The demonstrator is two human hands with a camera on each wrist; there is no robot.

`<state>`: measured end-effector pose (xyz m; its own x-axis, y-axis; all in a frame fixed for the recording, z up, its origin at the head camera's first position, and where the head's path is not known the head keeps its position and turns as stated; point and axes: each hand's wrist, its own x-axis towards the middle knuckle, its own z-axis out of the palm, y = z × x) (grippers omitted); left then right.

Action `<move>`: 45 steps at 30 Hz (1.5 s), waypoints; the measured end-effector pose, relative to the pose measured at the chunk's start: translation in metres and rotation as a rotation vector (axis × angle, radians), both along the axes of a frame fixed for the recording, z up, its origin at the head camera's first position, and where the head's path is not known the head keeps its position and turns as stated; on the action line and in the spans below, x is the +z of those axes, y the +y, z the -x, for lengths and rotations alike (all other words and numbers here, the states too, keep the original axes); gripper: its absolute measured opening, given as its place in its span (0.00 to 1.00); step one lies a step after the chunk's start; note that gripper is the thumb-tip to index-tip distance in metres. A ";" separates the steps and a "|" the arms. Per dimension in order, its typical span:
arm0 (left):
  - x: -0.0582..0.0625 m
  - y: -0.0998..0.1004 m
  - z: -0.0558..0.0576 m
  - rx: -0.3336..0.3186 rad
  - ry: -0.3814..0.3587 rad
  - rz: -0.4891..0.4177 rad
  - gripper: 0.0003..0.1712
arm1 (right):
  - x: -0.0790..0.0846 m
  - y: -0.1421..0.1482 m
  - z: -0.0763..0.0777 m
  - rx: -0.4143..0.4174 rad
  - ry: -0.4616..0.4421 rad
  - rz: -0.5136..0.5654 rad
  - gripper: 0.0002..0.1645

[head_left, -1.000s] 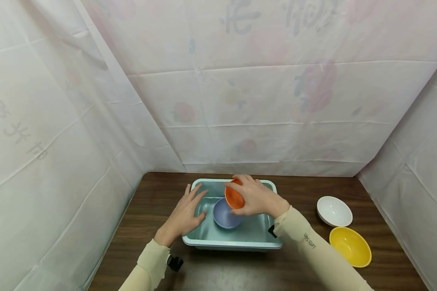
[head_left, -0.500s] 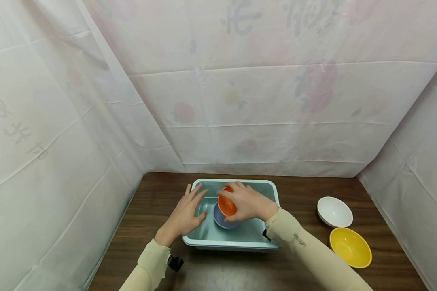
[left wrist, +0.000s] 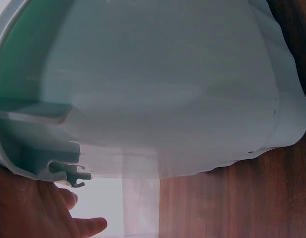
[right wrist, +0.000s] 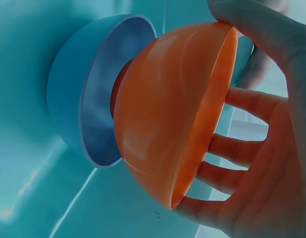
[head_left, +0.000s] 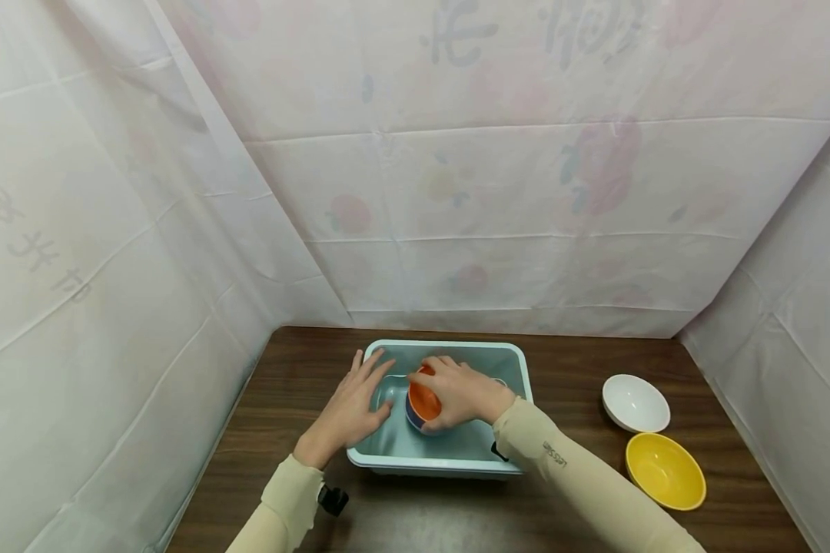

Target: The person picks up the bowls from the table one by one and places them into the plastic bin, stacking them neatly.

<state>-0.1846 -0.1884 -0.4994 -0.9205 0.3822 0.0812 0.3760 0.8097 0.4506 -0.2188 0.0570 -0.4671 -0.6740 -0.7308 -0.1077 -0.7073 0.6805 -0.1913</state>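
Observation:
My right hand (head_left: 458, 392) holds an orange bowl (right wrist: 162, 104) by its rim, thumb on one side and fingers along the other. The bowl is tilted, its base dipping into the mouth of a blue-purple bowl (right wrist: 95, 94). That lower bowl stands inside a light teal plastic basin (head_left: 443, 464), largely covered by the orange one in the head view. At the basin's left side, my left hand (head_left: 353, 403) spreads its fingers over the rim. In the left wrist view, its fingers (left wrist: 88, 225) show beside the outer wall.
On the brown wooden table (head_left: 297, 376), a white bowl (head_left: 635, 403) and a yellow bowl (head_left: 665, 471) stand to the right of the basin. Pale printed curtains (head_left: 456, 192) enclose the table at the back and both sides.
My right hand has carried the orange bowl left and down, from above the blue-purple bowl's right edge into its opening. The left hand keeps its place at the basin.

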 end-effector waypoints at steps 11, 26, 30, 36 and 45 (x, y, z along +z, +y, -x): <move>0.002 -0.001 -0.002 -0.002 -0.015 0.002 0.41 | -0.008 -0.009 0.002 0.030 -0.020 -0.043 0.52; 0.001 0.001 -0.002 0.002 0.020 -0.012 0.41 | -0.020 -0.016 0.006 0.040 -0.021 -0.098 0.51; 0.001 0.001 -0.002 0.005 0.018 -0.013 0.41 | -0.021 -0.018 0.006 0.045 -0.018 -0.121 0.49; 0.001 0.001 -0.002 0.006 0.011 -0.011 0.42 | -0.024 -0.019 0.006 0.025 -0.005 -0.168 0.49; 0.001 0.000 -0.001 0.006 -0.005 -0.008 0.41 | -0.029 -0.019 0.007 0.012 0.012 -0.200 0.49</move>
<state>-0.1836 -0.1884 -0.4985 -0.9231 0.3762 0.0795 0.3689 0.8082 0.4591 -0.2257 0.0380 -0.4958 -0.6674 -0.7037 -0.2437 -0.7171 0.6955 -0.0446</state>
